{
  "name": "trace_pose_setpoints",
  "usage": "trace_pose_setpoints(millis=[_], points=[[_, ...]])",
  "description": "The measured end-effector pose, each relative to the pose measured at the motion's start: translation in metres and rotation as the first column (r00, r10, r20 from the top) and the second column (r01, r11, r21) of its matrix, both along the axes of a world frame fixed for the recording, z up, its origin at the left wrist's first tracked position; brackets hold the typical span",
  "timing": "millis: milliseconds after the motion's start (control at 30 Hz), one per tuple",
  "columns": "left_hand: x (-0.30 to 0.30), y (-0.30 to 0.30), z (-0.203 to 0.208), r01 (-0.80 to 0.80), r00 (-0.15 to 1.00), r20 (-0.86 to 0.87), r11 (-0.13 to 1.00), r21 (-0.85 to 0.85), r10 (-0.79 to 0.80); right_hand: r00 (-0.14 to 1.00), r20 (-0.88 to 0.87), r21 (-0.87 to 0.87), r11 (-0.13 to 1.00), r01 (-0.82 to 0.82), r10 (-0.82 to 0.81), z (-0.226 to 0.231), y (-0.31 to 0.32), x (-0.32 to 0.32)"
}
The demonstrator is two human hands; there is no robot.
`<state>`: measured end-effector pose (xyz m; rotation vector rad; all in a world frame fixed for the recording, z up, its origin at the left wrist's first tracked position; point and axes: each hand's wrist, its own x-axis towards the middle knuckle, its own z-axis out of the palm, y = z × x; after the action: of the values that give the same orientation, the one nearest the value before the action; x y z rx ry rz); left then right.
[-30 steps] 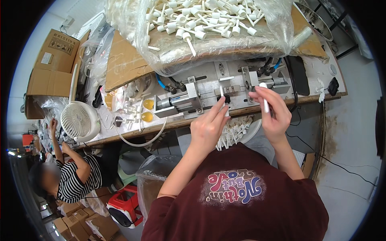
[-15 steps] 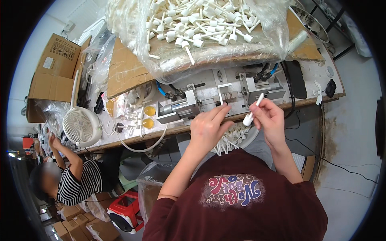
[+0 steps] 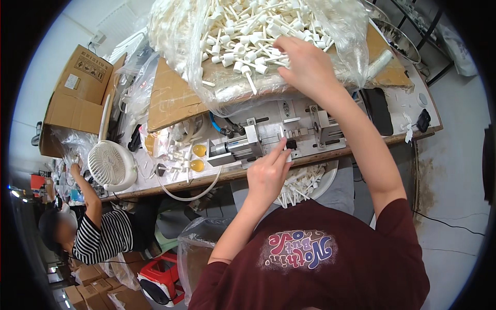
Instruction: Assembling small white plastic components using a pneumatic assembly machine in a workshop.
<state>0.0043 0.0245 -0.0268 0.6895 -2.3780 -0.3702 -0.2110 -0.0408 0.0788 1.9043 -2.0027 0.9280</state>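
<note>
My right hand (image 3: pixel 310 66) reaches over the pile of white plastic pieces (image 3: pixel 248 44), each a thin stem with a cup-like end. Its thumb and fingers are apart, and nothing shows between them. My left hand (image 3: pixel 267 175) lies at the front of a metal clamping fixture (image 3: pixel 289 135) on the bench, fingers stretched forward. Those fingertips touch or nearly touch a slim white piece (image 3: pixel 282 132) standing in the middle of the fixture; their exact contact is hidden. Below the bench edge, close to my body, a white tub (image 3: pixel 334 178) holds more such white pieces.
Clear plastic sheeting (image 3: pixel 232 101) and cardboard (image 3: pixel 173 93) lie under the pile. Left are a white fan (image 3: pixel 110 164), yellow round parts (image 3: pixel 198 165), and a cardboard box (image 3: pixel 82 88). A black phone-like slab (image 3: pixel 377 111) lies right. Another person (image 3: pixel 103 227) works at far left.
My right hand has moved from in front of the fixture up to the pile, and the white piece it held is out of its grasp. My left hand stays at the fixture.
</note>
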Motion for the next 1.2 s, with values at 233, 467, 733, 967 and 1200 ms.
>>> trace_pose_setpoints(millis=[233, 467, 733, 967, 1200], points=[[-0.014, -0.01, -0.008, 0.014, 0.999, 0.051, 0.998, -0.056, -0.011, 0.966, -0.249, 0.449, 0.876, 0.175, -0.065, 0.015, -0.054, -0.007], [-0.008, 0.002, -0.018, 0.018, 1.0, 0.0, 1.0, 0.02, -0.018, 0.927, -0.366, 0.523, 0.842, 0.134, 0.08, 0.01, -0.056, -0.034], [-0.016, -0.007, -0.009, 0.068, 0.99, 0.135, 0.984, -0.163, -0.046, 0.993, -0.115, 0.441, 0.895, 0.067, -0.017, 0.026, -0.053, -0.064], [-0.017, -0.003, -0.009, 0.004, 0.993, 0.122, 0.995, -0.104, 0.009, 0.991, -0.11, 0.468, 0.875, 0.123, -0.08, 0.044, -0.049, -0.074], [-0.017, -0.004, -0.012, 0.007, 0.994, 0.11, 0.993, -0.116, 0.006, 0.941, 0.306, 0.481, 0.876, -0.022, -0.144, 0.039, -0.046, -0.107]])
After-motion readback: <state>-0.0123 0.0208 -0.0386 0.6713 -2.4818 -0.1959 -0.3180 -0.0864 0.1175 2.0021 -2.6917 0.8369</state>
